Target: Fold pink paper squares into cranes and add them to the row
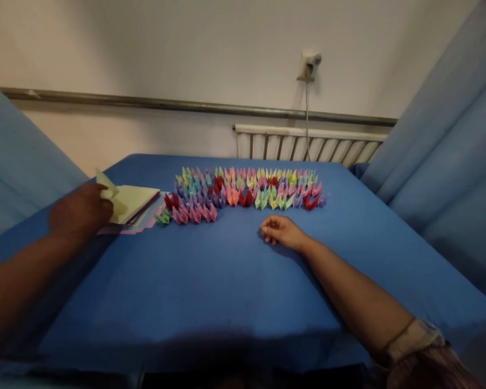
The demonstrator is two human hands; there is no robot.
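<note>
My left hand is closed on a pale yellow-green sheet of paper, whose corner stands up above the fingers. It is over a stack of coloured paper at the left of the table; the top sheet is pale yellow and pink, blue and green edges show beneath. My right hand rests on the blue table with its fingers loosely curled, and nothing shows in them. Just beyond it stand rows of folded paper cranes in many colours. A shorter front row has pink cranes and a green crane.
A blue cloth covers the table. Behind it, a radiator and a horizontal pipe run along the wall. A cord hangs from a wall socket. Blue curtains flank both sides.
</note>
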